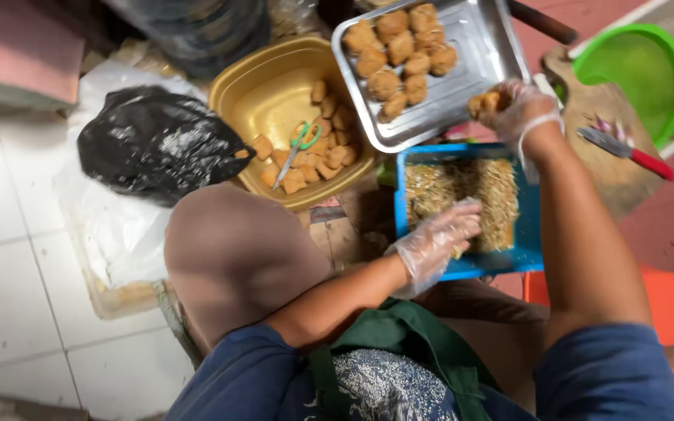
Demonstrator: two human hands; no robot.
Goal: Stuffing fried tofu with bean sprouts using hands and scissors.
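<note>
My right hand (520, 109), in a thin clear glove, holds a fried tofu puff (484, 102) over the near edge of a steel tray (477, 47) that carries several stuffed puffs (401, 51). In the same kind of glove, my left hand (437, 240) rests its fingers in the shredded vegetable filling (462, 199) inside a blue tray (530, 218). A gold basin (263, 86) to the left holds several plain tofu puffs (323, 152) and green-handled scissors (294, 152).
A black plastic bag (154, 144) lies on clear plastic at the left. A wooden board (610, 156) at the right carries a red-handled knife (626, 152), beside a green bowl (633, 70). An orange stool (661, 300) stands near my right knee.
</note>
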